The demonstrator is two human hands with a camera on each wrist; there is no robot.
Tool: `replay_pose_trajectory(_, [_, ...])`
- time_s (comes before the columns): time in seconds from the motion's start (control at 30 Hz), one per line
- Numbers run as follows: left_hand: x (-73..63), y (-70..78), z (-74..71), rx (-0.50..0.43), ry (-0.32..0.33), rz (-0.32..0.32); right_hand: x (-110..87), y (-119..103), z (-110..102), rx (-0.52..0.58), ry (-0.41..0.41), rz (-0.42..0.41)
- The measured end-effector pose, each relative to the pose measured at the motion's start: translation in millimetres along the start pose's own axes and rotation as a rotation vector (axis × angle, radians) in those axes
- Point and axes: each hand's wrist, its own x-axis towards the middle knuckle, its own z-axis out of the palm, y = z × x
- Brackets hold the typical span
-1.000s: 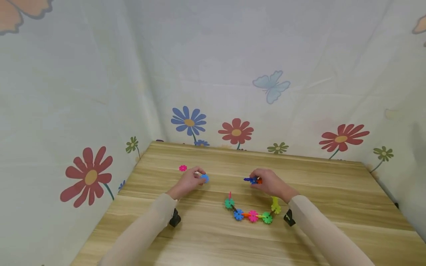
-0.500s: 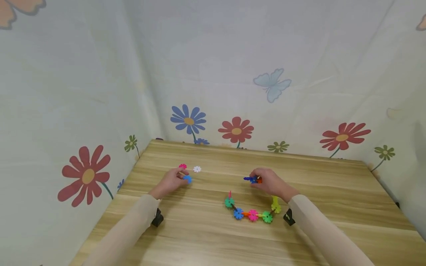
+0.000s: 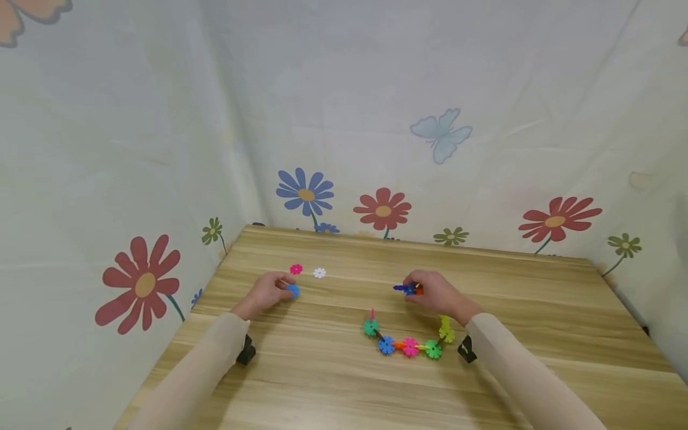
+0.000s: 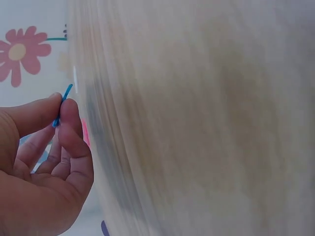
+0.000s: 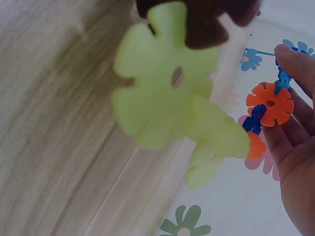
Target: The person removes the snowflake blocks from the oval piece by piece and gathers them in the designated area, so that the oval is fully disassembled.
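Note:
In the head view my left hand [image 3: 263, 294], at the left of the table, pinches a light blue snowflake disc [image 3: 292, 291] between thumb and index finger. The left wrist view shows that blue disc [image 4: 69, 91] nearly edge-on. My right hand [image 3: 436, 294] grips one end of a chain of interlocked snowflake discs, with dark blue pieces [image 3: 399, 288] poking out past the fingertips. From there the chain curves in a U along the table, through yellow, green, pink [image 3: 410, 347] and blue discs, to an upright pink piece [image 3: 372, 314]. An orange disc [image 5: 280, 101] lies against the right fingers.
Beyond the left hand, a pink disc [image 3: 296, 269] and a white disc [image 3: 319, 273] lie loose on the wooden table [image 3: 322, 382]. A flower-printed cloth [image 3: 344, 119] hangs behind the table and along its sides.
My left hand has moved left with the light blue disc, uncovering the white disc. The right hand and the chain stay about where they were.

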Motion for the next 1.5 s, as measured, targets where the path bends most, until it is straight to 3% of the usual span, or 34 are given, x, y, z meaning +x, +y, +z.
replay_pose_trajectory(0.43, [1.8, -6.4, -4.3, 0.021, -0.006, -0.058, -2.8, -4.4, -3.2, 0.002, -0.004, 0.008])
replay_pose_trajectory(0.73, [4.3, -6.1, -4.0, 0.091, 0.001, -0.052, -2.4, -4.2, -3.5, -0.017, 0.006, 0.018])
replay_pose_trajectory(1.13, [3.5, -6.9, -4.2, 0.074, 0.016, -0.084, -2.0, -9.0, -4.9, -0.008, -0.010, 0.046])
replay_pose_trajectory(1.3, [3.5, -1.9, -4.9, 0.100, 0.019, -0.104, -1.4, -8.7, -4.7, -0.006, -0.015, 0.048])
replay_pose_trajectory(1.5, [5.8, 14.3, -0.8, 0.101, 0.039, -0.058, -0.8, -9.3, -4.4, -0.002, 0.001, 0.030])
